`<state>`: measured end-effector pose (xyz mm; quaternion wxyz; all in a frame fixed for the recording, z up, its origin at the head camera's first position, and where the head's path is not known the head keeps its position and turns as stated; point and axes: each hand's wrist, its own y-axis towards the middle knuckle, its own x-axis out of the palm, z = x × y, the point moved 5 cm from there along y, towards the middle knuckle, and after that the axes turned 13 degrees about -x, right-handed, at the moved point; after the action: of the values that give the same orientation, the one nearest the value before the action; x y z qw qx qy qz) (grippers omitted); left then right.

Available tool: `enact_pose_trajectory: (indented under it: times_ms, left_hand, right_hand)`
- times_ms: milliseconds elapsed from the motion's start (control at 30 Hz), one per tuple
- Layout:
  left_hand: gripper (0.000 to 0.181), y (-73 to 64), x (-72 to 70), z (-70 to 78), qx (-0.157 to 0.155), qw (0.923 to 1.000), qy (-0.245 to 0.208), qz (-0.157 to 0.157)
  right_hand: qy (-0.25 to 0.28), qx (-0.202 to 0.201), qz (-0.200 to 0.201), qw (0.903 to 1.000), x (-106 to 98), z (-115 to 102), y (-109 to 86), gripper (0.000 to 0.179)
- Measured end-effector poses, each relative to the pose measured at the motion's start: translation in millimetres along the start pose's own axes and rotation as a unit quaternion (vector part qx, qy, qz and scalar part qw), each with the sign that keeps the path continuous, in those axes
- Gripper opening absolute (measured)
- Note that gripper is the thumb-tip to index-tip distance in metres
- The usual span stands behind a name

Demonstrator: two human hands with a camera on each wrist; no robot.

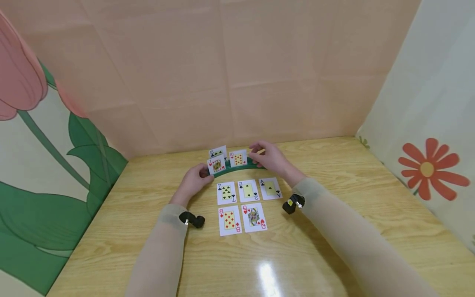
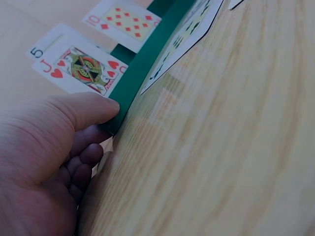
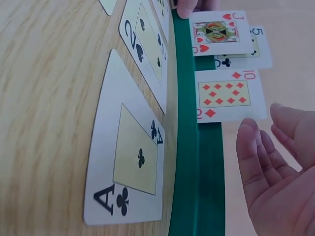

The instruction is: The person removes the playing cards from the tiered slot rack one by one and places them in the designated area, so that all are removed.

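Observation:
A curved green card holder [image 1: 239, 168] stands toward the back of the table. My left hand [image 1: 192, 181] grips its left end, the thumb [image 2: 96, 109] pressing on the front face. Upright in the holder are the jack of hearts [image 1: 217, 165], the five of clubs [image 1: 218, 152] behind it, and the ten of diamonds [image 3: 224, 96] to their right. My right hand [image 1: 272, 159] hovers at the right edge of the ten, fingers loosely bent and nothing held. In the right wrist view its fingertips [image 3: 248, 127] are close to that card; I cannot tell whether they touch.
Face up before the holder lie the seven of clubs [image 1: 226, 193], two of spades [image 1: 248, 190] and ace of clubs [image 1: 271, 188]. Nearer are the eight of diamonds [image 1: 230, 220] and queen of hearts [image 1: 254, 217]. A pink cloth backdrop [image 1: 237, 74] rises behind the wooden table [image 1: 352, 247].

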<state>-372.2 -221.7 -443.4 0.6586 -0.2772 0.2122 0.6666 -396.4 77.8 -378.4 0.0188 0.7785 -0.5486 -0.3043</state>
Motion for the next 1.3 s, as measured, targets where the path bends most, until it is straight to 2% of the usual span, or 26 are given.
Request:
enact_pose_trajectory:
  times_ms: [600,1300]
  left_hand:
    - [0.032,0.6,1.9,-1.0,0.004,1.0,-0.002,0.0]
    - [0.031,-2.0,2.4,3.4,0.008,1.0,0.0,0.002]
  right_hand:
    - [0.014,0.011,-0.019,0.9997,16,7,9.1,0.05]
    - [-0.009,0.023,-0.007,0.9997,21,9,9.2,0.028]
